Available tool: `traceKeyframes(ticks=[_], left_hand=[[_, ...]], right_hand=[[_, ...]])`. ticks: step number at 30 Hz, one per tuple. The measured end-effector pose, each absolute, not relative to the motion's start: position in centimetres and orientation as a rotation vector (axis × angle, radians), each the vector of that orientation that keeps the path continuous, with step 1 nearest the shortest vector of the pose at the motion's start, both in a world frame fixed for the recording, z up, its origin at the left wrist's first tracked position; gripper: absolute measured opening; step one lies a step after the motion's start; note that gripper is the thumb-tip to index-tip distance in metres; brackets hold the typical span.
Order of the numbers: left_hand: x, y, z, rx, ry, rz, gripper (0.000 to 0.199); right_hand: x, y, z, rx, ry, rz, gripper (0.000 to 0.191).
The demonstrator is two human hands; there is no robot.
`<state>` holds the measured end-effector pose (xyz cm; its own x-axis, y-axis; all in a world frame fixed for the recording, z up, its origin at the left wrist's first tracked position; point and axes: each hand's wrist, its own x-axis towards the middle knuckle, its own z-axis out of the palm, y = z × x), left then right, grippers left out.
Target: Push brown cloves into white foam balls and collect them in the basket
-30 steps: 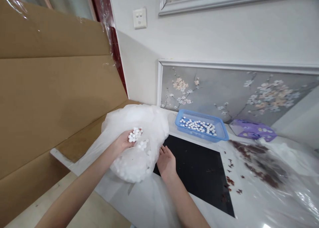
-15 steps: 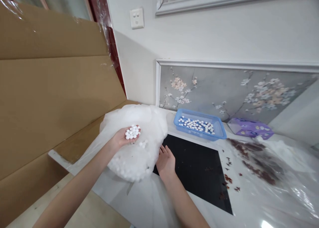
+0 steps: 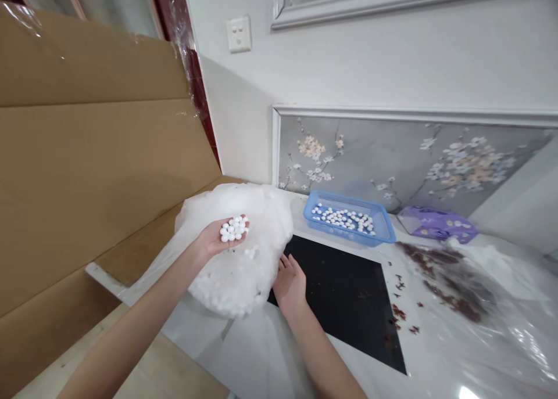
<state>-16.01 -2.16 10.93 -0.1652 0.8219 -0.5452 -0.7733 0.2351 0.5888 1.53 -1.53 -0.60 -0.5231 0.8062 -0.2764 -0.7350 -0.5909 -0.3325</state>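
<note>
Palm up and cupped, my left hand (image 3: 214, 239) carries a heap of small white balls (image 3: 233, 229) above a translucent plastic bag (image 3: 265, 210). More white balls fill the lower part of the bag, and a few show near its opening. My right hand (image 3: 291, 283) rests at the bag's right side, over the left edge of a black mat (image 3: 340, 297). Its palm is turned up and its fingers are loosely apart with nothing in them. Whether its fingertips touch the bag I cannot tell.
Behind the mat stands a blue plastic basket (image 3: 383, 225) with several white balls inside. A purple packet (image 3: 438, 223) lies right of it. Reddish-brown bits (image 3: 397, 312) and a clear bag of brown pieces (image 3: 462, 288) are at the right. A large cardboard box (image 3: 96, 172) stands at left.
My left hand has shifted very slightly to the right with the white balls in it. The right hand stays beside the bag.
</note>
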Motion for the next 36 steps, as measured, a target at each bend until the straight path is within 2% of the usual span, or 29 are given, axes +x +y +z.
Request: traceKeyframes(ticks=[25, 32, 36], left_hand=[[-7.9, 3.4, 13.5, 0.105, 0.825, 1.387, 0.029], [-3.2, 5.1, 12.9, 0.137, 0.797, 1.24, 0.03], [-0.1, 6.3, 10.8, 0.112, 0.796, 1.129, 0.021]], right_hand=[[2.1, -0.5, -0.5, -0.531, -0.257, 2.119, 0.026], [7.5, 3.3, 0.1, -0.578, -0.268, 1.967, 0.031], [12.6, 4.4, -0.1, -0.622, -0.304, 1.846, 0.032]])
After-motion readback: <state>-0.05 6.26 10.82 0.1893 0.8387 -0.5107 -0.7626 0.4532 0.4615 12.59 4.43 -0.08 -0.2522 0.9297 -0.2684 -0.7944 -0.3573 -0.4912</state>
